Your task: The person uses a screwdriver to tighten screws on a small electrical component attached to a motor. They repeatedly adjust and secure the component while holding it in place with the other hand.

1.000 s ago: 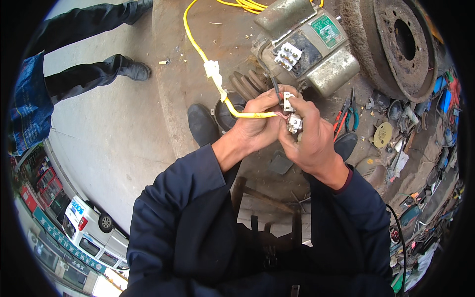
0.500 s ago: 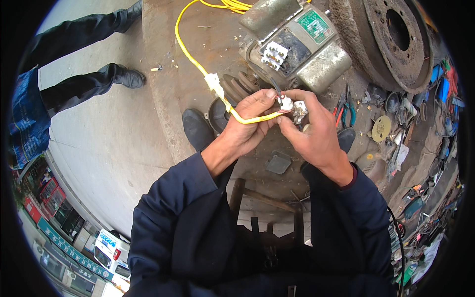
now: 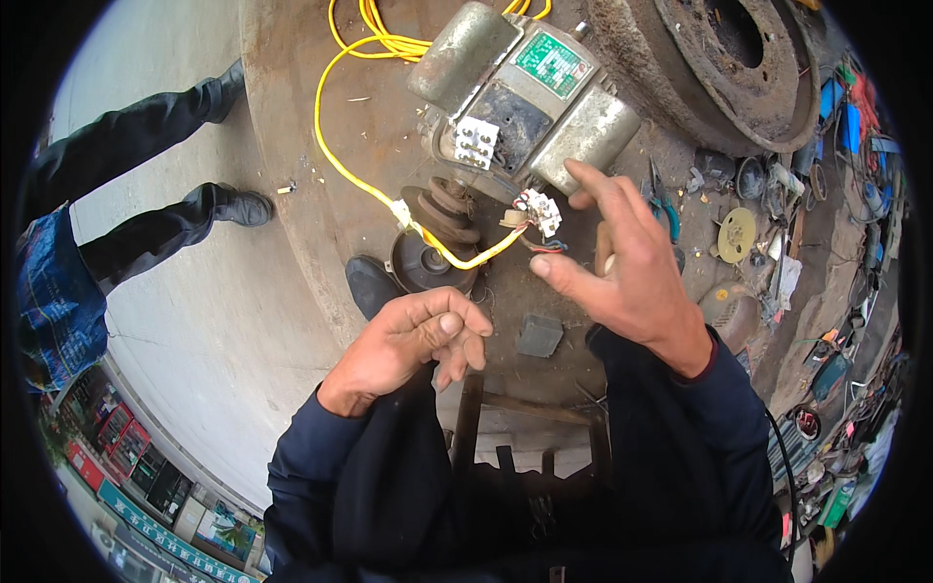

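Observation:
My left hand [image 3: 418, 335] hovers over my knees with its fingers loosely bent and nothing in it. Above and to the right, my right hand [image 3: 632, 257] is open, its thumb and forefinger spread. A small pale patch by its bent fingers is too unclear to name. Between that thumb and forefinger, a white terminal block [image 3: 544, 214] with short coloured wires sits at the end of a yellow cable [image 3: 466, 262]. Just beyond stands a worn electric motor [image 3: 515, 121] with a green nameplate and another white terminal block [image 3: 476, 143] on it.
A rusty wheel rim [image 3: 719, 78] stands at the far right, beside pliers [image 3: 666, 204] and a yellow disc [image 3: 736, 235]. Near the motor is a stepped pulley [image 3: 450, 214]. A grey square piece [image 3: 540, 335] lies by my feet. Another person's legs [image 3: 146, 228] show at left.
My left hand has let go of the yellow cable and drawn back toward me. My right hand has opened away from the terminal block. The motor appears further left as the view shifted.

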Available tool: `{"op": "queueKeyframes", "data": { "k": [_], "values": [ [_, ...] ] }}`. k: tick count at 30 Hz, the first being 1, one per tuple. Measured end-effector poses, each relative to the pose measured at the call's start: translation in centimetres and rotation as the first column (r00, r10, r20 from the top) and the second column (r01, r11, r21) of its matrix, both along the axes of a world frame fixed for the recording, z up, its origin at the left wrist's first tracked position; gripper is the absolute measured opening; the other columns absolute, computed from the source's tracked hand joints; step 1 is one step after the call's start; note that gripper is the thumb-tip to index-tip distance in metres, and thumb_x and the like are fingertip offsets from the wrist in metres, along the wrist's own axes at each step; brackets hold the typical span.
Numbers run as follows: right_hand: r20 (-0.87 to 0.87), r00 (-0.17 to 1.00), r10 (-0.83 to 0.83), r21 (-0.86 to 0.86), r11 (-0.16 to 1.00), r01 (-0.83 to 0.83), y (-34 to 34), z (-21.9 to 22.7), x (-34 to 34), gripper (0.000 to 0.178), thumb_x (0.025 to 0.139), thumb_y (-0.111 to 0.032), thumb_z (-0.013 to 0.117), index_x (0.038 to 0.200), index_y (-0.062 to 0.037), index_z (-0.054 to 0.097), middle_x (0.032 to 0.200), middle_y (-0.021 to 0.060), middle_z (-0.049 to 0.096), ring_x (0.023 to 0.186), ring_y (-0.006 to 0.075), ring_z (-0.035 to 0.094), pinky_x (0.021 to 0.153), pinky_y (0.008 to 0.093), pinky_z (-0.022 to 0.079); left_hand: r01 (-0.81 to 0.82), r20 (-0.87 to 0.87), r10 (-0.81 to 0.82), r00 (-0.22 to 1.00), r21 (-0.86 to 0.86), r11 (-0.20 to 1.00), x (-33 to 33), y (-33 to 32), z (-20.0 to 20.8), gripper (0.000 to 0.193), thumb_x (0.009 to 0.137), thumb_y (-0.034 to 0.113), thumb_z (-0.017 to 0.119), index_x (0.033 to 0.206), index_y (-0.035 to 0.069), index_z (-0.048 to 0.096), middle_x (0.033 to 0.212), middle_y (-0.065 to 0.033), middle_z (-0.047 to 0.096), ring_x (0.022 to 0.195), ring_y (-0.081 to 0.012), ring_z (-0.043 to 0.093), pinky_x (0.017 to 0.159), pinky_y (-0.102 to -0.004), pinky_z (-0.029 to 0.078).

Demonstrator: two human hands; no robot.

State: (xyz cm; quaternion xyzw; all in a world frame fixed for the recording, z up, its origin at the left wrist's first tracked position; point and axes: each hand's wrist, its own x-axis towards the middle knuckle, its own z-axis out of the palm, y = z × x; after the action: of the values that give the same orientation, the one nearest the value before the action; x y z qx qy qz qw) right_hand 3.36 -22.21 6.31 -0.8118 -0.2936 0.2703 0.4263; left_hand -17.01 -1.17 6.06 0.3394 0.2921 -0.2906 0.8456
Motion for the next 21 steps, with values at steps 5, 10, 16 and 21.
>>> {"op": "queueKeyframes", "data": {
  "k": [5, 10, 16, 21],
  "values": [
    [0.161, 0.986, 0.053, 0.061, 0.996, -0.064, 2.3, 0.4, 4.5, 0.035, 0.093, -0.016, 0.080, 0.122, 0.0030, 0.073, 0.097, 0.0116, 0.068, 0.070, 0.0186, 0.059, 0.066, 0.0336, 0.048, -0.238, 0.207, 0.202, 0.957, 0.166, 0.957, 3.2, 2.0, 1.4, 0.033, 0.119, 0.026, 0.048, 0.126, -0.003, 0.063, 0.097, -0.0182, 0.076, 0.069, -0.0138, 0.070, 0.057, -0.0245, 0.055],
    [0.366, 0.896, 0.252, -0.024, 0.965, -0.262, 7.7, -2.6, 5.6, 0.035, 0.094, -0.023, 0.077, 0.116, 0.0046, 0.072, 0.094, 0.0177, 0.071, 0.075, 0.0327, 0.070, 0.072, 0.0448, 0.055, -0.341, 0.265, 0.268, 0.926, 0.288, 0.895, 6.7, 3.6, -0.5, 0.033, 0.118, 0.027, 0.050, 0.125, -0.002, 0.064, 0.095, -0.0131, 0.075, 0.069, -0.0106, 0.067, 0.058, -0.0225, 0.052],
    [0.092, 0.977, 0.192, -0.146, 0.973, -0.178, 9.5, -3.6, 7.1, 0.032, 0.092, -0.025, 0.065, 0.091, 0.0063, 0.072, 0.088, 0.0326, 0.071, 0.089, 0.0491, 0.073, 0.083, 0.0566, 0.056, -0.354, 0.218, 0.282, 0.934, 0.479, 0.803, 9.4, 3.8, -2.5, 0.028, 0.118, 0.023, 0.051, 0.119, 0.001, 0.068, 0.088, -0.0019, 0.067, 0.070, -0.0068, 0.058, 0.059, -0.0218, 0.045],
    [-0.050, 0.989, 0.140, -0.207, 0.967, -0.147, 8.9, -3.8, 8.6, 0.036, 0.093, -0.028, 0.068, 0.091, 0.0080, 0.074, 0.091, 0.0331, 0.073, 0.092, 0.0489, 0.074, 0.085, 0.0529, 0.057, -0.246, 0.205, 0.145, 0.968, 0.661, 0.709, 11.2, 3.6, -3.9, 0.024, 0.114, 0.025, 0.061, 0.115, 0.003, 0.070, 0.087, 0.0044, 0.062, 0.072, -0.0035, 0.052, 0.062, -0.0209, 0.040]
  ]
}}
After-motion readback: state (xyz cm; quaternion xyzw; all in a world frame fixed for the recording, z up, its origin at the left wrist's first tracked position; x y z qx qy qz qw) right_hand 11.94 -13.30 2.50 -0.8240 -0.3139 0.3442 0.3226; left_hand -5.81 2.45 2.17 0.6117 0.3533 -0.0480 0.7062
